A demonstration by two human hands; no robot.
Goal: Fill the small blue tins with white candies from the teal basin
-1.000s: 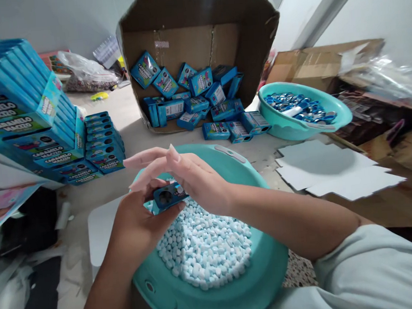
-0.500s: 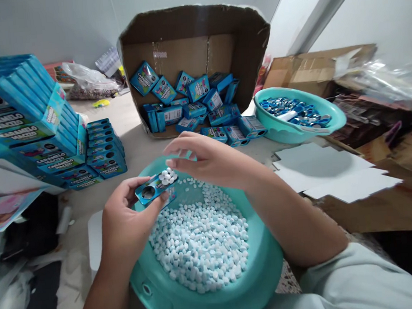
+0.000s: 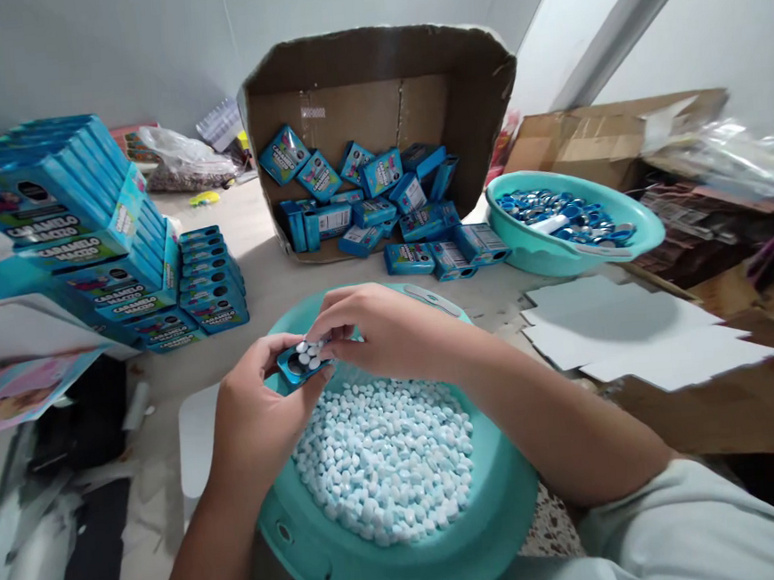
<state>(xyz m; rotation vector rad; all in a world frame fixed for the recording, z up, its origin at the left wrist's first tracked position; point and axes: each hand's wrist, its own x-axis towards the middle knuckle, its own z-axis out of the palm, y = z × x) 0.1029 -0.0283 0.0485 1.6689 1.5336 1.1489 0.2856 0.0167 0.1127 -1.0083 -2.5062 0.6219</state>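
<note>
My left hand (image 3: 262, 403) is closed around a small blue candy box (image 3: 290, 380), held flat above the basin's far left side with its round hole facing up. A little heap of white candies (image 3: 307, 359) lies on the box beside the hole. The curled fingers of my right hand (image 3: 370, 331) press on those candies from the right; how many they hold is hidden. Below both hands, a turquoise basin (image 3: 503, 495) contains many loose pale blue-and-white candies (image 3: 387, 464).
A tipped cardboard carton (image 3: 359, 104) holds several blue boxes, some spilling out front. Stacked blue boxes (image 3: 109, 249) stand at the left. A second turquoise basin (image 3: 545, 255) with shiny blue pieces sits at the right, behind white cardboard sheets (image 3: 637, 324).
My right hand has come down and left onto the candies heaped on the box. The heap has shifted toward the round hole. The whole view has moved slightly.
</note>
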